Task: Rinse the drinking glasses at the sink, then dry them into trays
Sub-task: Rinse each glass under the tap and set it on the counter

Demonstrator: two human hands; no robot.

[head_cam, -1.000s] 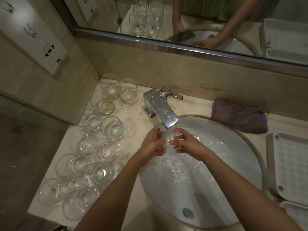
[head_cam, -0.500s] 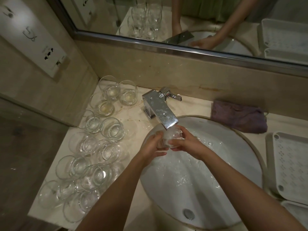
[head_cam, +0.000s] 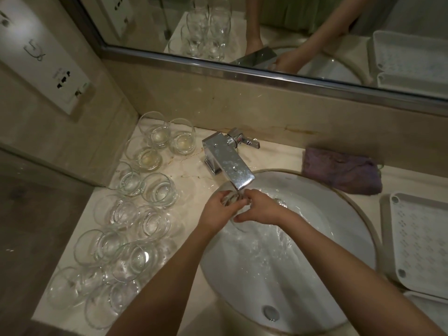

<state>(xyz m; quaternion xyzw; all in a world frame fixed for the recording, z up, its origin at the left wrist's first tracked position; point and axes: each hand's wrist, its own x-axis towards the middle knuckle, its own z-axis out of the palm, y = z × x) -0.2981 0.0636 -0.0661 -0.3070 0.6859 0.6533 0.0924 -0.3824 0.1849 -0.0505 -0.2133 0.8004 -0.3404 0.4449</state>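
A clear drinking glass (head_cam: 233,199) sits between both hands under the chrome faucet (head_cam: 228,163), with water running onto it. My left hand (head_cam: 215,209) grips the glass from the left. My right hand (head_cam: 260,208) grips it from the right, fingers curled round its side. Both hands are over the white round sink (head_cam: 339,214), at its far left rim. Most of the glass is hidden by my fingers. Several more clear glasses (head_cam: 135,214) stand in rows on the counter left of the sink.
A purple cloth (head_cam: 341,172) lies on the counter behind the sink at the right. A white perforated tray (head_cam: 421,243) sits at the right edge, a second tray (head_cam: 429,304) below it. A mirror runs along the back wall, a socket panel (head_cam: 65,80) at left.
My hands and the glass have shifted slightly closer under the spout, and the glass has turned between my fingers. The water keeps running.
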